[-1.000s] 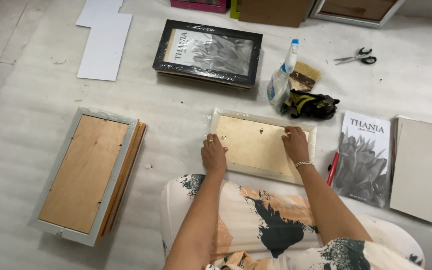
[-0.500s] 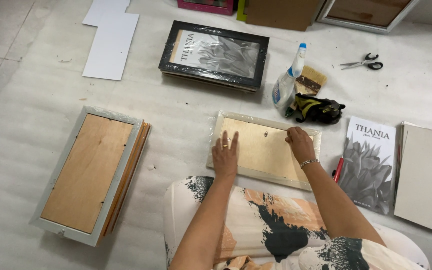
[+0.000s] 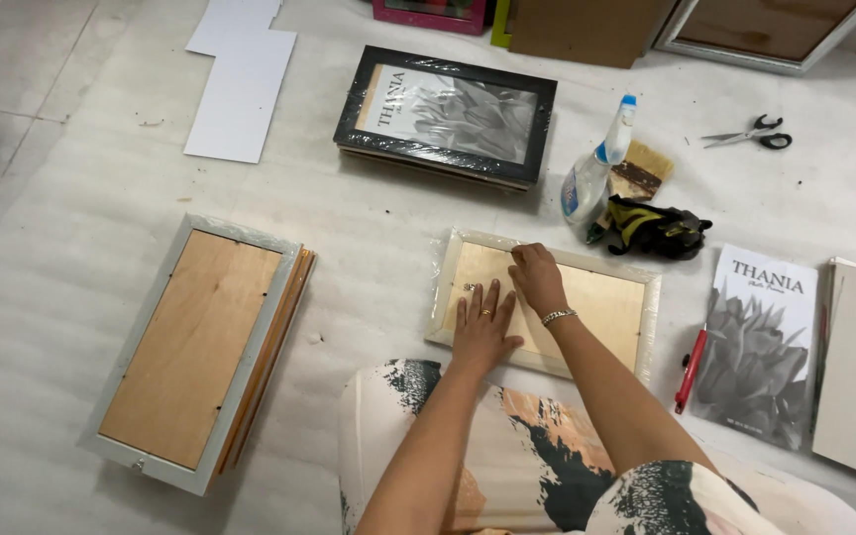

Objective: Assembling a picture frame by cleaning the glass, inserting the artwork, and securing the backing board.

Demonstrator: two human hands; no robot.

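A light picture frame [image 3: 636, 287] lies face down in front of me, its pale wooden backing board up. My left hand [image 3: 482, 325] rests flat on the left part of the backing, fingers spread, a ring on one finger. My right hand [image 3: 537, 277], with a bracelet at the wrist, has crossed over to the frame's upper left and its fingertips press at the top edge of the backing. Neither hand holds anything.
A stack of face-down frames [image 3: 190, 347] lies at left. A black wrapped frame [image 3: 448, 114] sits beyond. A spray bottle [image 3: 591, 168], brush [image 3: 641, 173], dark gloves [image 3: 661, 228], scissors [image 3: 750, 134], red pen [image 3: 690, 369], a printed sheet [image 3: 760, 342] and white boards [image 3: 240, 84] surround them.
My right hand has moved from the frame's right side across to its upper left. My left hand has shifted right and now lies flat on the backing.
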